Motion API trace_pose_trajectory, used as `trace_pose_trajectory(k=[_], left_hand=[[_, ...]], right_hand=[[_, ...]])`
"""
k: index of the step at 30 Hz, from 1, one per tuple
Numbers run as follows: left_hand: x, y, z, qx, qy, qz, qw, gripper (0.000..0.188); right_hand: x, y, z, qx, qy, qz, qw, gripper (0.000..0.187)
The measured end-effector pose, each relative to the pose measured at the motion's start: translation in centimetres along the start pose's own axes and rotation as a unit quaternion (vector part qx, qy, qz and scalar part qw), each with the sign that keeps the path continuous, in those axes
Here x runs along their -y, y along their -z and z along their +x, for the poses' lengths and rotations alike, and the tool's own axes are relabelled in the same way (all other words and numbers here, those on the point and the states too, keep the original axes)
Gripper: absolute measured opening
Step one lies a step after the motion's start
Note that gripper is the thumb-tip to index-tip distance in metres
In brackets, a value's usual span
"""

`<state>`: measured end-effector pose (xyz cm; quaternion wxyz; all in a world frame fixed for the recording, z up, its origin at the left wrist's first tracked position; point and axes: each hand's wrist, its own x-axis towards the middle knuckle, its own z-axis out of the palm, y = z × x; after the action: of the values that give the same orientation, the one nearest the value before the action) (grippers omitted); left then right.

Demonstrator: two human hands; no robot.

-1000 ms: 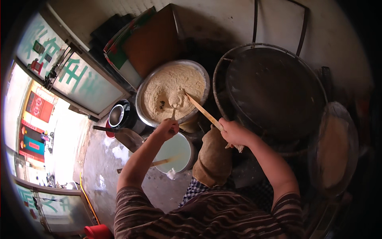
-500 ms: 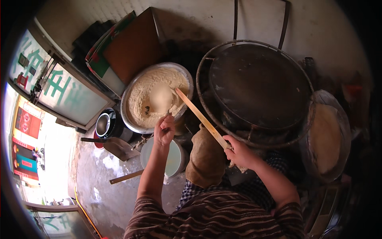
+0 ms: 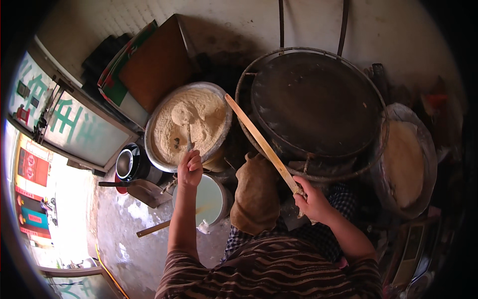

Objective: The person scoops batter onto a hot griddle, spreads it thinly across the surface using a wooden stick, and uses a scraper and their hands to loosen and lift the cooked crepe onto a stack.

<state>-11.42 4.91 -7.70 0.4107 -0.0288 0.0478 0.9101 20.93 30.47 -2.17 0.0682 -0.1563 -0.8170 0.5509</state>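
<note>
My left hand (image 3: 190, 168) is closed round the handle of a ladle (image 3: 183, 114), whose bowl rests on the thick pale batter (image 3: 211, 112) in a large metal basin (image 3: 150, 149). Dark specks show on the batter near the ladle. In my right hand (image 3: 313, 202) is a long flat wooden stick (image 3: 261, 141), gripped at its lower end, where batter clings. The stick slants up and left, its tip in front of the basin's right rim. To the right of the basin lies a big round black griddle (image 3: 318, 104) inside a metal ring frame, its surface bare.
Between my arms stand a pale bucket (image 3: 225, 192) of cloudy liquid and a brown lumpy covering (image 3: 255, 197). A wooden handle (image 3: 152, 229) leans from the bucket. Dustpan (image 3: 148, 193) and dark pots (image 3: 128, 160) sit left; thin pale rounds (image 3: 404, 164) in plastic lie right.
The ladle, blurred by motion before, has shifted left over the batter and shows clearly. The stick's tip has moved from over the batter toward the basin's right rim. The whole view has shifted slightly.
</note>
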Motion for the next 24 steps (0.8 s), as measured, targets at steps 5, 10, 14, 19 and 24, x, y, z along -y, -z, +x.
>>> trace_pose_trajectory(k=[5, 10, 14, 19, 24], left_hand=[[-1.0, -1.3, -1.2, -0.009, -0.03, 0.143, 0.989, 0.024], [2.1, -6.9, -3.4, -0.03, -0.04, 0.307, 0.95, 0.028], [6.1, -11.0, -4.3, 0.022, -0.008, 0.416, 0.909, 0.046], [13.4, -13.8, -4.8, 0.054, 0.114, 0.474, 0.871, 0.057], [20.9, -11.3, -3.4, 0.076, 0.193, 0.543, 0.813, 0.06]], right_hand=[[-0.3, 0.5, -0.9, -0.007, -0.019, 0.025, 0.999, 0.049], [-0.8, 2.2, -3.1, -0.054, -0.024, 0.063, 0.996, 0.046], [-1.9, 4.6, -6.0, -0.088, -0.054, 0.176, 0.979, 0.042], [-4.7, 7.3, -10.6, -0.201, 0.008, 0.22, 0.955, 0.036], [-4.3, 9.4, -14.5, -0.203, -0.092, 0.251, 0.942, 0.032]])
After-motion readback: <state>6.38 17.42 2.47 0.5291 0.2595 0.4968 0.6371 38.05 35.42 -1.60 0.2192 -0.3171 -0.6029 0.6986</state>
